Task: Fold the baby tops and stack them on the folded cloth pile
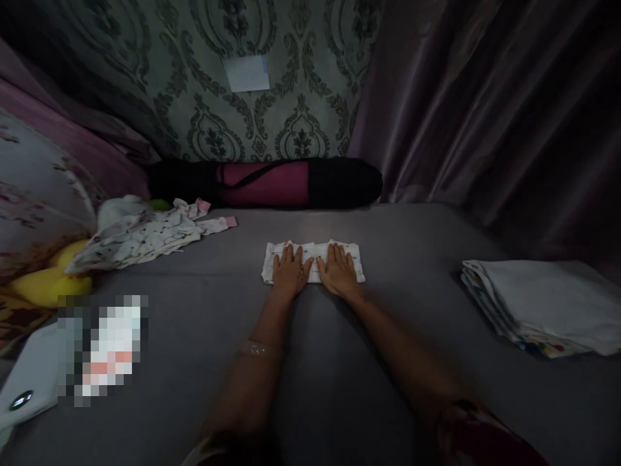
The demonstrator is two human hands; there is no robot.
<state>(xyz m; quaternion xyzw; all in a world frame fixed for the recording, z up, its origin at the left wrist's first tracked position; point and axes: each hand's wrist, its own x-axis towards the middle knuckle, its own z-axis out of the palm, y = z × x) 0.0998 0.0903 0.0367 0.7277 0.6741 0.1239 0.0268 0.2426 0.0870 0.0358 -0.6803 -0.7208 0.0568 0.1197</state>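
Note:
A small white cloth garment (314,274) with a fine dark print lies folded into a flat rectangle on the grey sheet (310,223). My left hand (292,272) rests flat on its left half, fingers stretched away from me. On the right half lies my right hand (338,270), palm down with the fingers out straight. The thumbs point toward each other near the middle of the cloth. Both palms cover much of the fabric, so its exact kind cannot be made out.
A rumpled printed baby top (145,234) with pink cuffs lies at left, by a yellow plush thing (48,285). A white device (36,369) sits nearer. Folded cloths (548,301) are stacked at right. A black and pink bolster bag (266,183) lines the wall.

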